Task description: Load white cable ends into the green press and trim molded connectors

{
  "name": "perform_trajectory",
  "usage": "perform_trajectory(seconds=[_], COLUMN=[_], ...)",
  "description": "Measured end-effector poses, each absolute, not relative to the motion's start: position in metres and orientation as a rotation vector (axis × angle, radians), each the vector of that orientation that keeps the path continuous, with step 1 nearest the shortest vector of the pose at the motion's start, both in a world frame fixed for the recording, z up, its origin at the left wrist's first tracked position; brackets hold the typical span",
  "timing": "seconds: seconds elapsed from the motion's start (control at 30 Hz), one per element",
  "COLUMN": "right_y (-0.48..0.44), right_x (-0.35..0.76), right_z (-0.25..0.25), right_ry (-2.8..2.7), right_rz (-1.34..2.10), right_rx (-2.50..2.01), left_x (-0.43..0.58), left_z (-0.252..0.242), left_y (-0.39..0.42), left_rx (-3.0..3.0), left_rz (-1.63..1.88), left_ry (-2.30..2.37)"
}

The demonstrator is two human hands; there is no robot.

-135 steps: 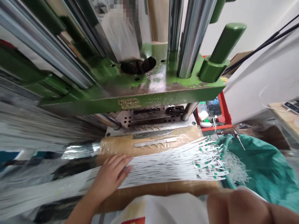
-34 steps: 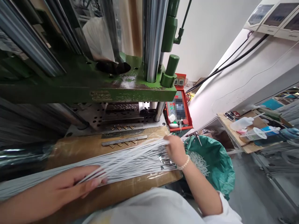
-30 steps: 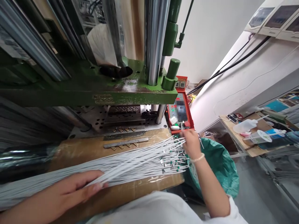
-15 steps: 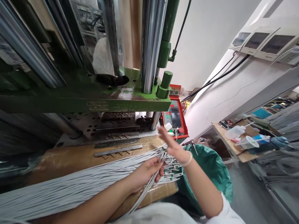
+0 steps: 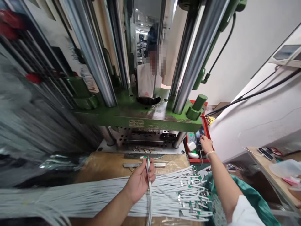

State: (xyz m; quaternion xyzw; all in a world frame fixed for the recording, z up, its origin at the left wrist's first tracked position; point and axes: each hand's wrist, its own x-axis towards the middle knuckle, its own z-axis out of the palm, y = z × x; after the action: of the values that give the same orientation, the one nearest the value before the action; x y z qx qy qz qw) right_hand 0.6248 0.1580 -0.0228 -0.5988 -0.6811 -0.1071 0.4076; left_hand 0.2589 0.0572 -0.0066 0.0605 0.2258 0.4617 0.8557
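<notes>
My left hand (image 5: 140, 181) is closed round a few white cables (image 5: 149, 191), holding their green-tipped ends up just in front of a metal bar (image 5: 144, 164) on the bench. Under it a wide bundle of white cables (image 5: 94, 196) lies across the taped cardboard bench (image 5: 103, 164), connector ends fanned out at the right (image 5: 190, 196). My right hand (image 5: 206, 143) reaches far right and rests on the red control box (image 5: 197, 141) beside the green press (image 5: 138, 114); its fingers curl at the panel, partly hidden.
The press's steel columns (image 5: 190, 56) rise above the open mould plates (image 5: 145, 139). A green bag (image 5: 254, 197) hangs at the bench's right end. A side table with bottles and a phone (image 5: 277, 163) stands at far right. A person's reflection shows in the machine's centre.
My left hand picked a few cables out of the bundle and lifted their ends toward the metal bar. My right hand left the cable ends and went to the red control box.
</notes>
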Motion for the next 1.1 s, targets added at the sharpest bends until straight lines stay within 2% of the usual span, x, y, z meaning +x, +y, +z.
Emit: perform_trajectory(seconds=[0.13, 0.33, 0.43, 0.6, 0.7, 0.8, 0.87, 0.97, 1.1], right_y=[0.127, 0.080, 0.081, 0.073, 0.069, 0.069, 0.069, 0.063, 0.048], right_x=[0.554, 0.423, 0.404, 0.409, 0.414, 0.412, 0.405, 0.392, 0.385], right_z=[-0.014, -0.039, -0.036, 0.003, 0.020, 0.021, 0.013, -0.009, -0.035], right_ry=[-1.865, -2.454, -2.635, -2.746, -2.525, -1.696, -1.120, -0.724, -0.993], right_rz=[-0.125, 0.283, 0.406, 0.595, 0.976, 1.685, 1.957, 1.943, 1.703], right_rx=[-1.453, -1.269, -1.407, -1.672, -1.675, -1.586, -1.428, -1.359, -1.370], left_x=[0.245, 0.229, 0.222, 0.210, 0.208, 0.212, 0.215, 0.221, 0.227], left_z=[-0.010, -0.023, -0.026, -0.028, -0.028, -0.025, -0.022, -0.020, -0.018], left_y=[0.064, 0.069, 0.067, 0.058, 0.057, 0.059, 0.059, 0.057, 0.052], left_rx=[0.170, 0.245, 0.269, 0.571, 0.779, 0.870, 0.916, 0.998, 1.083], left_rz=[1.063, 1.021, 1.005, 0.796, 0.636, 0.516, 0.434, 0.307, 0.257], left_ry=[0.570, 0.773, 0.869, 1.035, 1.097, 1.146, 1.152, 1.135, 1.132])
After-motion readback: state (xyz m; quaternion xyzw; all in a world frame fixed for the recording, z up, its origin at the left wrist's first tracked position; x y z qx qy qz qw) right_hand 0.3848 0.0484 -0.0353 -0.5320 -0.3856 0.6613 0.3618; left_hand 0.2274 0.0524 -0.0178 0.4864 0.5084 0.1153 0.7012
